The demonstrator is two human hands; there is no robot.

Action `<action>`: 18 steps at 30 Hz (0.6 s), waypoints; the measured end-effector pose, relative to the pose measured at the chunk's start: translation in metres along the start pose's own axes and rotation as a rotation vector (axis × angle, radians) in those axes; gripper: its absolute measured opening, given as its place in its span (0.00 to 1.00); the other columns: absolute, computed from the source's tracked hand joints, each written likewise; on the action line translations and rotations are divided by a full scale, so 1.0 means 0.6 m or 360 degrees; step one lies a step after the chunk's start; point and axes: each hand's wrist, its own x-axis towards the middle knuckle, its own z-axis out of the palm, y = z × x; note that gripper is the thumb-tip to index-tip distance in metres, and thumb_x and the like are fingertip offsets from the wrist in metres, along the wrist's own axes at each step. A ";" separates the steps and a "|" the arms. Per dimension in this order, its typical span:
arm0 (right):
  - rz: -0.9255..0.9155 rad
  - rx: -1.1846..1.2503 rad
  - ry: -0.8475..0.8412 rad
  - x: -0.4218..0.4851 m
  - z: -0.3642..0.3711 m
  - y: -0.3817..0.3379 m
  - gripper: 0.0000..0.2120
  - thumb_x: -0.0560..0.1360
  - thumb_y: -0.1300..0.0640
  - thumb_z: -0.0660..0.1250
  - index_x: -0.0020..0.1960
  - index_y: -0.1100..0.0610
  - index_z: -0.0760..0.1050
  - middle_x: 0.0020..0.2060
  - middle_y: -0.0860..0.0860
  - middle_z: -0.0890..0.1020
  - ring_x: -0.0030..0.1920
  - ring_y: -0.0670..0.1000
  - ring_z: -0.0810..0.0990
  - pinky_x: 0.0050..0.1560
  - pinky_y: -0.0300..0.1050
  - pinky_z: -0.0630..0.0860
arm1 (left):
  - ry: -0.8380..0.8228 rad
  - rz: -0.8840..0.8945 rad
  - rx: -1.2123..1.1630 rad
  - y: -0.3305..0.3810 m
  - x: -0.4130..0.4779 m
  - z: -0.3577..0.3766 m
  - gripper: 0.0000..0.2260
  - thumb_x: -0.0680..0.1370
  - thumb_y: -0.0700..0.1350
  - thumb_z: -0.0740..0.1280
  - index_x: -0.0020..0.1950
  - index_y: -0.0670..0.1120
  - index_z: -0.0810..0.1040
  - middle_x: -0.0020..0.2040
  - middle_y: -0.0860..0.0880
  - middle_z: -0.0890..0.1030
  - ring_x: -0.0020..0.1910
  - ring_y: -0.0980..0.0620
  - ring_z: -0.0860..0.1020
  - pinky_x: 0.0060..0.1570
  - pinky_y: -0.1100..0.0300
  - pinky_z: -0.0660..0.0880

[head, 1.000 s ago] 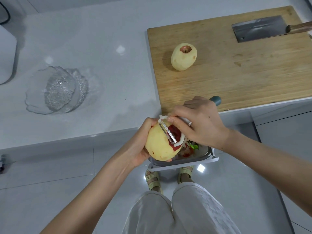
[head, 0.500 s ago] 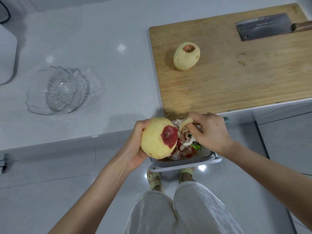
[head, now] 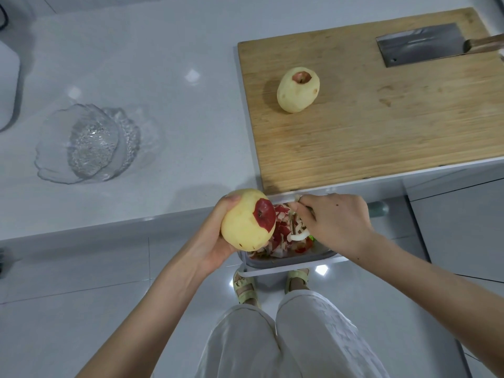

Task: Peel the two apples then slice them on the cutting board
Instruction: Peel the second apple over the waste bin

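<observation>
My left hand [head: 215, 238] grips a mostly peeled apple [head: 246, 221] in front of the counter edge; one red patch of skin remains around its stem end. To its right, my right hand [head: 336, 222] holds a white peeler [head: 296, 227], a short gap away from the apple, over a bin of peels. A second peeled apple [head: 297, 90] lies on the wooden cutting board [head: 381, 126], skin left only in its stem hollow. A cleaver [head: 420, 47] rests at the board's far right.
A waste bin [head: 286, 261] full of red peels hangs below the counter edge under my hands. A clear glass bowl [head: 87, 144] sits on the white counter at left. A white appliance edge [head: 8, 83] shows at far left. My feet stand below on the tiled floor.
The peeler has come off the apple and moved right, over the bin. My left hand has turned the apple so that the red patch faces right.
</observation>
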 end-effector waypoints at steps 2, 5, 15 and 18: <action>-0.0067 -0.0287 0.0128 -0.003 0.002 0.003 0.14 0.79 0.44 0.55 0.56 0.44 0.77 0.19 0.46 0.61 0.20 0.48 0.61 0.27 0.38 0.50 | 0.0007 -0.0017 -0.0004 -0.001 -0.001 0.001 0.24 0.67 0.54 0.71 0.61 0.48 0.76 0.56 0.41 0.80 0.57 0.38 0.78 0.55 0.36 0.75; -0.0068 -0.0441 0.0122 -0.003 -0.004 0.004 0.30 0.67 0.51 0.73 0.67 0.45 0.72 0.17 0.47 0.51 0.20 0.48 0.45 0.29 0.41 0.49 | 0.0001 -0.0049 -0.0035 -0.003 -0.001 0.003 0.23 0.66 0.55 0.70 0.58 0.48 0.76 0.56 0.40 0.80 0.55 0.37 0.79 0.46 0.39 0.79; 0.0004 0.0371 0.0579 -0.012 -0.019 -0.008 0.18 0.73 0.47 0.59 0.28 0.51 0.78 0.15 0.47 0.66 0.17 0.51 0.64 0.25 0.35 0.58 | 0.0007 -0.0091 -0.0172 -0.003 -0.005 0.012 0.26 0.66 0.55 0.70 0.61 0.45 0.75 0.58 0.36 0.79 0.55 0.34 0.78 0.41 0.40 0.80; -0.0030 0.0661 0.0810 -0.009 -0.024 -0.025 0.16 0.74 0.48 0.58 0.34 0.51 0.81 0.17 0.48 0.71 0.19 0.51 0.69 0.24 0.36 0.63 | -0.0001 -0.0044 -0.0180 -0.004 -0.007 0.019 0.23 0.66 0.54 0.68 0.58 0.45 0.77 0.53 0.39 0.81 0.50 0.38 0.81 0.40 0.42 0.81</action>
